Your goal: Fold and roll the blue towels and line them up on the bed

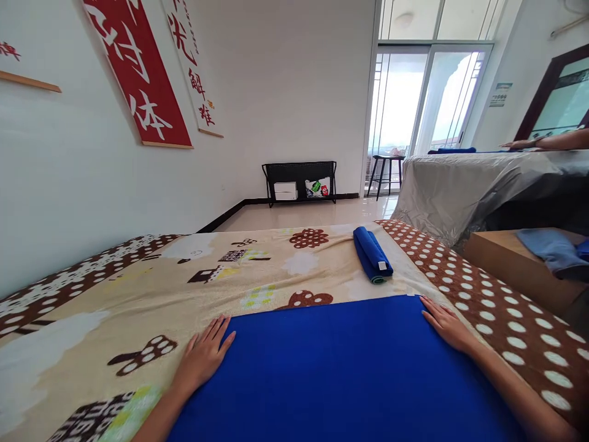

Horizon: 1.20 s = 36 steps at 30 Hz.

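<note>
A plain blue cloth (331, 368) lies spread flat on a patterned blanket (257, 264), its near part running out of view at the bottom. My left hand (207, 350) rests flat at the cloth's far left corner, fingers stretched out, partly on the blanket. At the far right corner, my right hand (444, 322) lies flat with its fingertips on the cloth's edge. Just beyond that corner sits a rolled blue cloth (372, 255) with a small white label near its end. Neither hand grasps anything.
To the right stands another table under a plastic cover (442, 190), where another person's hand (522, 145) rests near blue cloth. A cardboard box (497, 258) with blue-grey fabric (550, 248) is beside my table. A black rack (299, 181) and a stool (386, 172) stand farther back.
</note>
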Tool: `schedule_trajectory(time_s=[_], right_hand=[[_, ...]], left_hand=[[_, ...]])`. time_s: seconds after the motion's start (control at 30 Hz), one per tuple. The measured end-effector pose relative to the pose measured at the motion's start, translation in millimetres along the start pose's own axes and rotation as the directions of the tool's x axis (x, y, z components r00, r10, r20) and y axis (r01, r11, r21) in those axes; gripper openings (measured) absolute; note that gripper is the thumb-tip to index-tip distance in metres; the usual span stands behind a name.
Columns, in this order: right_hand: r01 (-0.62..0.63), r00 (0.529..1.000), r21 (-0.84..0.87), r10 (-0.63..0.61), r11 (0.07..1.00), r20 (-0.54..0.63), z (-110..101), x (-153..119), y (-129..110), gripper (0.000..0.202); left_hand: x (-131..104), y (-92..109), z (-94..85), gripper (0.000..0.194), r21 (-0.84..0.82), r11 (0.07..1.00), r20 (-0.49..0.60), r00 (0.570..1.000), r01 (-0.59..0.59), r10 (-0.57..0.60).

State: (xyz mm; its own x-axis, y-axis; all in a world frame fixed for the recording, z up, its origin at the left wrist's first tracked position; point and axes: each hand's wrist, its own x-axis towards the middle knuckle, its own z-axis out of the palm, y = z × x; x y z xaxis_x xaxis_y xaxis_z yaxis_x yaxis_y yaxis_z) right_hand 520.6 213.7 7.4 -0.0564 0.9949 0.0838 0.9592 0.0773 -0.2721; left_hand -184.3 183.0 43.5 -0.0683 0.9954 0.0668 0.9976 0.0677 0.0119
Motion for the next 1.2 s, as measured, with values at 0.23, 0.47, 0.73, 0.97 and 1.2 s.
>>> schedule_trajectory(time_s=[0.23,0.47,0.73,0.97,1.2], right_hand=[[0.080,0.993,-0.044,-0.083,0.996,-0.083,8,23,-112,0.059],[0.525,0.846,0.084,-0.530,0.847,0.057,56,30,-255,0.055],[0.121,0.992,-0.004,-0.121,0.993,-0.023,18,18,-43,0.067],[-0.071,0.994,-0.109,0.062,0.991,-0.086,20,13,-1,0.066],[0.281,0.960,-0.072,-0.281,0.957,0.012,31,-67,-133,0.058]], left_hand=[[2,121,-17.5,0.060,0.036,0.990,-0.056,0.989,-0.135,0.137],[15,254,3.5,0.060,-0.086,0.875,0.035,0.877,-0.476,0.480],[17,37,10.8,0.062,0.007,0.992,0.020,0.992,-0.126,0.126],[4,-11,15.4,0.064,0.164,0.985,-0.108,0.993,0.053,-0.036],[-73,113,6.4,0.058,0.040,0.924,-0.127,0.915,-0.381,0.383]])
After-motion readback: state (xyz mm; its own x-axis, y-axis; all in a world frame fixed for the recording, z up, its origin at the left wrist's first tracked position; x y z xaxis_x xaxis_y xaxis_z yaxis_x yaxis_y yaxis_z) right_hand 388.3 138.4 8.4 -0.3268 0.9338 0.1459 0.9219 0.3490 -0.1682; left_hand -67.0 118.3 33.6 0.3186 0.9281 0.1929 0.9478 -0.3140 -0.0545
